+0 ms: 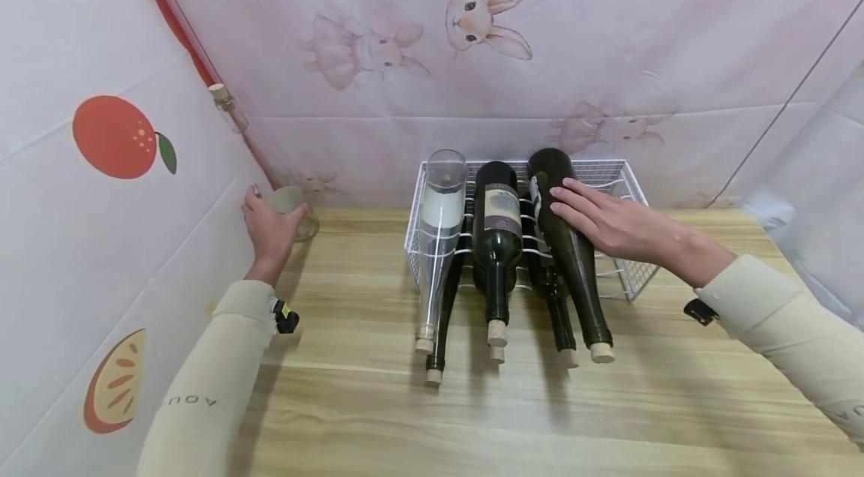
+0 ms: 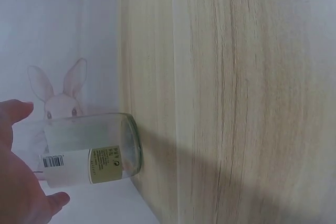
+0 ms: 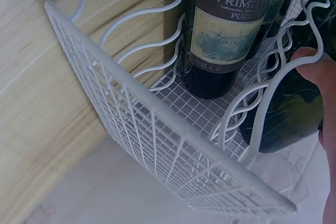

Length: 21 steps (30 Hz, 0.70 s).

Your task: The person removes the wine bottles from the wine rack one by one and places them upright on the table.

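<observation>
In the head view, a clear glass bottle [image 1: 312,228] with a cork stands upright in the back left corner. My left hand [image 1: 270,228] is around its body, thumb and fingers spread on either side; its pale label [image 2: 79,169] shows in the left wrist view. My right hand [image 1: 610,226] holds a dark green wine bottle [image 1: 574,267] that lies slanted on top of the white wire rack [image 1: 637,196], corked neck toward me. Its fingers lie over the body, and the thumb [image 3: 310,66] presses the side in the right wrist view.
Beside it on the rack's upper level lie a labelled dark wine bottle [image 1: 501,214] and another clear bottle [image 1: 442,214]. Several dark bottles [image 1: 556,312] lie on the level below, corked necks overhanging the wooden table [image 1: 378,417]. Printed cloth walls [image 1: 378,139] close the back and left.
</observation>
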Motion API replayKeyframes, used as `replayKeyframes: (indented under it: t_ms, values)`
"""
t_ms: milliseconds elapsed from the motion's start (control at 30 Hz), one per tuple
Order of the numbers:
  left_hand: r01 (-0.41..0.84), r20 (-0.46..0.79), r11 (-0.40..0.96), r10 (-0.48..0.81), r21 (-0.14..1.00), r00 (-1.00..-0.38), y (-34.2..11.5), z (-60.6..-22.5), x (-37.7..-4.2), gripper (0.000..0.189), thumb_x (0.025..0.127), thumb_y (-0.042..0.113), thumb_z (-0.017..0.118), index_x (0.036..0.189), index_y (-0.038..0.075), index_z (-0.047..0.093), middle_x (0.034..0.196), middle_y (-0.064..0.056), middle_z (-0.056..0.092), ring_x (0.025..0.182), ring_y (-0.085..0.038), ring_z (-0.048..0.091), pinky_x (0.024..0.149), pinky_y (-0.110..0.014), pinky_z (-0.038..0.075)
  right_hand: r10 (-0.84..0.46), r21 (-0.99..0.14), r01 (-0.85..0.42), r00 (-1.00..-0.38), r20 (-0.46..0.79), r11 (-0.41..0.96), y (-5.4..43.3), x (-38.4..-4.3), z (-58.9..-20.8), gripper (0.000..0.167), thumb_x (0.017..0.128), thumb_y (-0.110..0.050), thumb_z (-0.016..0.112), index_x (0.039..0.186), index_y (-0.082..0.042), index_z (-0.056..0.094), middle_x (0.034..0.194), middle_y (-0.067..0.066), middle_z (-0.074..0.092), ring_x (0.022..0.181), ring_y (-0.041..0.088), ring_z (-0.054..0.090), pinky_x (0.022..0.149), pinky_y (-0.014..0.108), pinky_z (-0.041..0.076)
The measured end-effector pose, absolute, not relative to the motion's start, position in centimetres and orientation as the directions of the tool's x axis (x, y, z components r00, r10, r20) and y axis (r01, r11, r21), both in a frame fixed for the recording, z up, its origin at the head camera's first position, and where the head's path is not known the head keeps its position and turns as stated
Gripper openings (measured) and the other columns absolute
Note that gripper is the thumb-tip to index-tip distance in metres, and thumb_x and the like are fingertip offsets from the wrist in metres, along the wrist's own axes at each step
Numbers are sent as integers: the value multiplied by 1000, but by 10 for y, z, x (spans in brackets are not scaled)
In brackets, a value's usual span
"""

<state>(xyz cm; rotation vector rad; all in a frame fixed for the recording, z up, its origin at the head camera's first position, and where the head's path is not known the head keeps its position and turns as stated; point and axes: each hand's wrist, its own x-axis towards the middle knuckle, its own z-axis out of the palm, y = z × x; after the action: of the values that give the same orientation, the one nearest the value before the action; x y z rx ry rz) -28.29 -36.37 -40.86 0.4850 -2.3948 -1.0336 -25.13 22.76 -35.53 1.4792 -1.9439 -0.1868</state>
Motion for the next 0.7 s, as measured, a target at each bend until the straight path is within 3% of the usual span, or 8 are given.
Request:
replayKeyframes:
  t_ms: [300,567,700]
  values:
    - [-117,319,647,-515,754,-795,-362,-407,-282,111,85,38,83,165,9,11,164,-24,27,153,-40,29,129,-53,26,-874,474,-805,-109,474,357,229,-249,-353,48,109,0,14,136,14,51,136,37,59,124,52,61,84,54,62]
    - [-106,368,696,-495,710,-787,-356,-400,-280,110,85,42,83,164,9,14,165,-21,26,150,-40,30,124,-56,32,-836,431,-826,-85,541,363,231,-244,-348,45,111,-7,22,135,17,53,137,38,58,122,54,61,89,59,59]
    - [-106,385,704,-501,703,-775,-355,-397,-277,110,85,44,82,165,10,14,166,-19,26,150,-38,31,123,-57,35,-824,409,-829,-105,557,382,230,-244,-344,48,110,-11,24,135,17,53,140,37,57,124,53,60,91,58,58]
